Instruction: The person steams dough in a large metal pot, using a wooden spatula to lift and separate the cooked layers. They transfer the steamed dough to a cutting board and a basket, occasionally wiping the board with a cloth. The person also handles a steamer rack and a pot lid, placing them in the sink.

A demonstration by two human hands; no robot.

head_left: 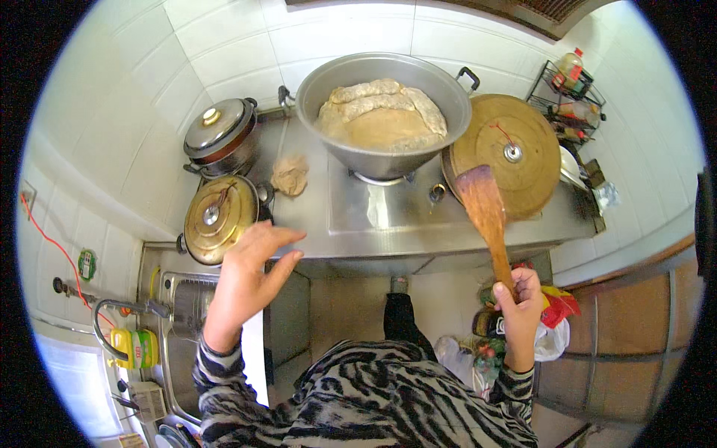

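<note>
My right hand point(518, 308) grips the handle of a flat wooden spatula point(486, 204), blade up, in front of a large round brownish lid point(529, 173). My left hand point(255, 274) holds nothing, its thumb and fingers apart, beside a smaller gold-coloured pot lid point(215, 224). A large grey metal pot point(369, 159) stands on the stove burner point(378, 180). Inside it, pale rolled lengths of food point(369, 92) lie around a light brown middle point(383, 126) that I cannot identify.
A lidded pot point(218, 137) and a crumpled tan cloth point(290, 175) are on the steel counter point(302, 224), left of the stove. At lower left is a sink point(185, 336) with a curved tap point(101, 325). A wire rack point(543, 101) with bottles stands far right. Bags point(552, 339) lie below the counter.
</note>
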